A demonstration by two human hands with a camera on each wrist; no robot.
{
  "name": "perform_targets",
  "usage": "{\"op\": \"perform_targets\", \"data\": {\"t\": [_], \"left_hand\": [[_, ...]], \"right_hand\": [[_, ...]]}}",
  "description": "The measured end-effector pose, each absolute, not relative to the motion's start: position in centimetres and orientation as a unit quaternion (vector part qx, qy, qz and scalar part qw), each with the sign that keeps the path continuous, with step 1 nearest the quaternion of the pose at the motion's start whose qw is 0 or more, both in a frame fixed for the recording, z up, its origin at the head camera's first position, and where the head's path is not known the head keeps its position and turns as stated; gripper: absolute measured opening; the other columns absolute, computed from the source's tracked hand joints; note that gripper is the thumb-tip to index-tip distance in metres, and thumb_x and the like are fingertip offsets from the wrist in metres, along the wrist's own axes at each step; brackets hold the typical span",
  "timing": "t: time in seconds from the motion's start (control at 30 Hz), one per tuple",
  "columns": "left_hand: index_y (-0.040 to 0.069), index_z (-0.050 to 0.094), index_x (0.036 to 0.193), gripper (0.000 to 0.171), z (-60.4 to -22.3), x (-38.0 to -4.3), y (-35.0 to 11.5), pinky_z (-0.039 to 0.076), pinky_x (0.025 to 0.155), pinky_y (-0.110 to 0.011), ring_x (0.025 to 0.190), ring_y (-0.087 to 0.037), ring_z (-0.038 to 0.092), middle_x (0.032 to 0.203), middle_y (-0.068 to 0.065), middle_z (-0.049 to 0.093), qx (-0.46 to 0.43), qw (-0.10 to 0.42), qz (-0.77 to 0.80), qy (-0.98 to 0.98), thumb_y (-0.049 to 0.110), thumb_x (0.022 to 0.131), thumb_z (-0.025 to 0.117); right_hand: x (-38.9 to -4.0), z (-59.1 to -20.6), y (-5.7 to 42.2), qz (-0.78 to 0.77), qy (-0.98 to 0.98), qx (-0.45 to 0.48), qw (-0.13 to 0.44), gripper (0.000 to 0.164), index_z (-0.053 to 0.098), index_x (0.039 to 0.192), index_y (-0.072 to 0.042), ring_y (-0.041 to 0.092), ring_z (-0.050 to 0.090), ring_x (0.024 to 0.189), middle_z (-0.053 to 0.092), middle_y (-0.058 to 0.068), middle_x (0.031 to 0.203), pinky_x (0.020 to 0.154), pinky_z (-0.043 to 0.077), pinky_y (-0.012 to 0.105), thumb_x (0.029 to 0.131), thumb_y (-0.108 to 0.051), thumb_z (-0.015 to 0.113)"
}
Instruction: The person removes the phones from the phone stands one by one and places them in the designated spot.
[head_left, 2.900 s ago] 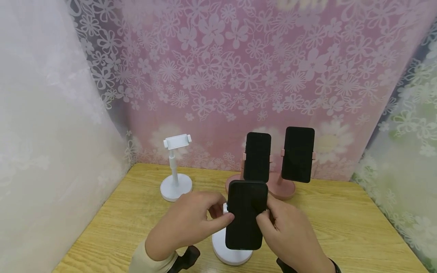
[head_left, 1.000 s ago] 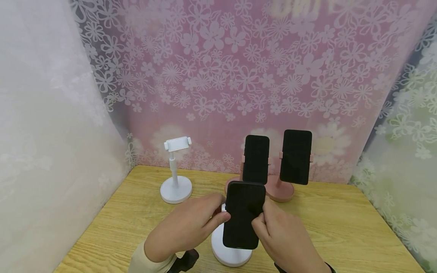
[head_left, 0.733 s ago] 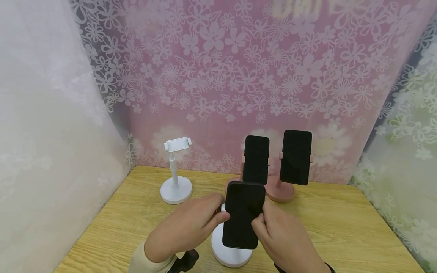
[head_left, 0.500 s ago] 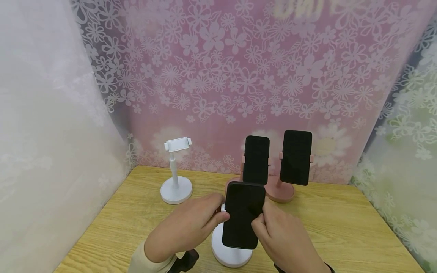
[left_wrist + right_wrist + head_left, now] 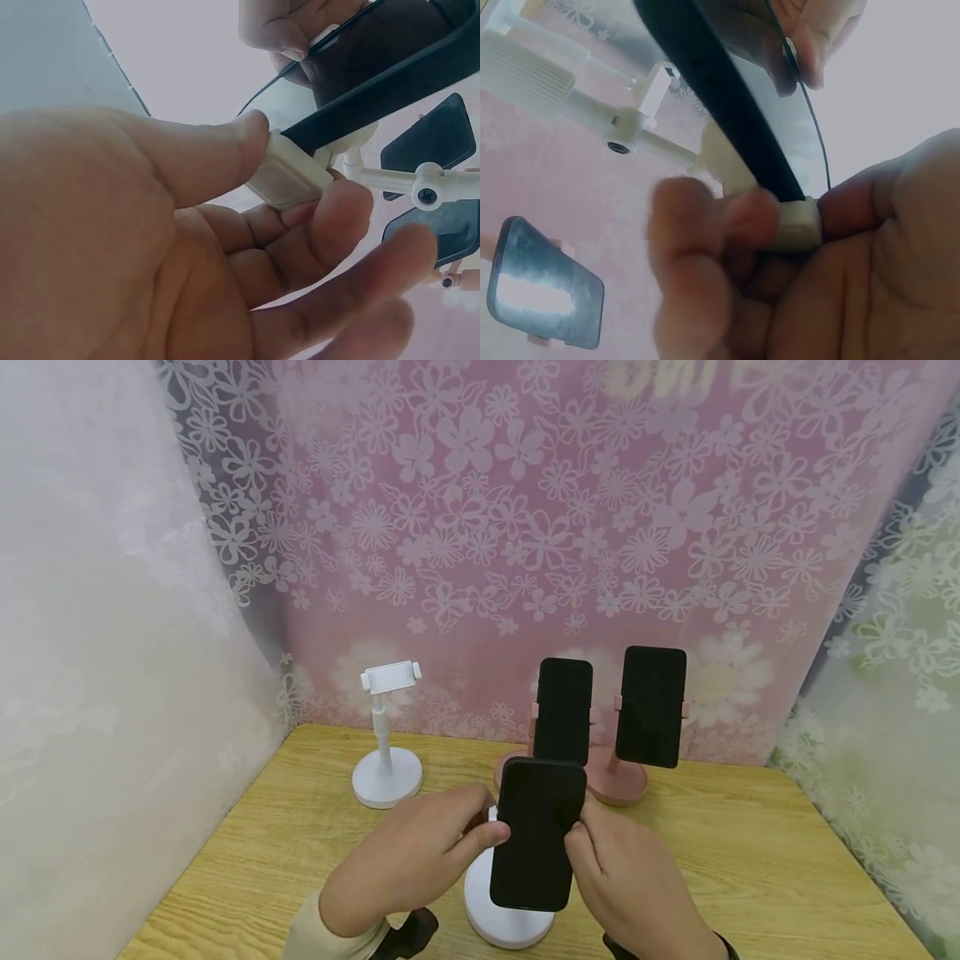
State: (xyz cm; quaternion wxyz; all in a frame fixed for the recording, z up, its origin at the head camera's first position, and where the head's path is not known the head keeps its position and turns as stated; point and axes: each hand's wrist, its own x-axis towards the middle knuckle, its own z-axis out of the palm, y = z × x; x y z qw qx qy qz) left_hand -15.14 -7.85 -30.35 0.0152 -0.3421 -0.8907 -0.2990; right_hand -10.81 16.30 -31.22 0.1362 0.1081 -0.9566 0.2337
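Observation:
A black smartphone [image 5: 536, 839] stands upright and slightly tilted in a white phone stand [image 5: 506, 920] at the table's near middle. My left hand [image 5: 420, 847] pinches the white clamp end [image 5: 289, 174] on the phone's left edge between thumb and index finger; its other fingers spread loosely below. At the opposite edge, my right hand [image 5: 633, 868] holds the other clamp end [image 5: 798, 225] between thumb and curled fingers. The phone's edge sits between both clamp ends. In the head view, the phone hides the stand's upper part and the right clamp end.
A second white phone stand [image 5: 384, 777], its clamp without a phone, stands at the back left. Behind my right hand, two pink stands hold black phones, the left phone [image 5: 564, 712] and the right phone [image 5: 651, 706]. Flowered curtains [image 5: 480, 527] enclose the wooden table [image 5: 765, 852].
The phone has shifted slightly right since half a second ago, with both hands following. My right thumb has moved rightward, from over the screen to the phone's edge.

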Motion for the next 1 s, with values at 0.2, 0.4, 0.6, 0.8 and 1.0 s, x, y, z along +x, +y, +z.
{"op": "perform_targets", "data": {"t": [0.2, 0.4, 0.6, 0.8, 1.0], "left_hand": [[0.025, 0.052, 0.086, 0.036, -30.4, -15.0, -8.0, 0.034, 0.054, -0.021, 0.055, -0.003, 0.037, 0.067, 0.012, 0.042, -0.34, 0.012, -0.309, -0.888, 0.056, 0.105, 0.048], [0.023, 0.063, 0.098, 0.03, -30.3, -14.9, -8.3, 0.045, 0.061, -0.022, 0.065, 0.0, 0.05, 0.077, 0.017, 0.055, -0.335, 0.011, -0.331, -0.882, 0.052, 0.102, 0.06], [0.023, 0.067, 0.113, 0.023, -30.3, -14.9, -8.5, 0.053, 0.071, -0.023, 0.086, 0.0, 0.063, 0.095, 0.017, 0.067, -0.348, 0.035, -0.336, -0.875, 0.04, 0.099, 0.071], [0.022, 0.067, 0.111, 0.021, -30.2, -15.0, -8.4, 0.051, 0.067, -0.022, 0.081, 0.004, 0.063, 0.09, 0.018, 0.068, -0.36, 0.041, -0.334, -0.87, 0.037, 0.098, 0.073], [0.022, 0.066, 0.109, 0.019, -29.9, -15.2, -8.3, 0.052, 0.068, -0.022, 0.083, 0.003, 0.064, 0.092, 0.017, 0.067, -0.364, 0.054, -0.323, -0.872, 0.035, 0.097, 0.074]], "right_hand": [[-10.8, -31.1, 16.2, 0.243, -0.956, 0.106, 0.126, 0.018, 0.063, 0.114, -0.02, 0.002, 0.041, 0.06, 0.036, -0.012, 0.061, 0.059, 0.036, 0.026, 0.106, -0.016, 0.047], [-10.6, -30.8, 16.0, 0.257, -0.958, 0.084, 0.094, 0.021, 0.063, 0.118, -0.023, 0.004, 0.047, 0.065, 0.039, -0.01, 0.062, 0.063, 0.038, 0.028, 0.106, -0.017, 0.047], [-10.4, -30.7, 16.0, 0.283, -0.955, 0.058, 0.063, 0.023, 0.062, 0.123, -0.023, 0.007, 0.051, 0.07, 0.048, -0.008, 0.069, 0.067, 0.041, 0.03, 0.106, -0.02, 0.047], [-10.2, -31.0, 15.2, 0.336, -0.917, 0.096, 0.194, 0.053, 0.043, 0.148, -0.02, 0.013, 0.065, 0.093, 0.06, 0.0, 0.123, 0.071, 0.055, 0.031, 0.098, -0.013, 0.062], [-10.7, -30.1, 13.9, 0.235, -0.88, 0.228, 0.343, 0.073, 0.043, 0.157, -0.023, 0.024, 0.061, 0.123, 0.048, 0.003, 0.155, 0.069, 0.058, 0.033, 0.09, -0.013, 0.069]]}}
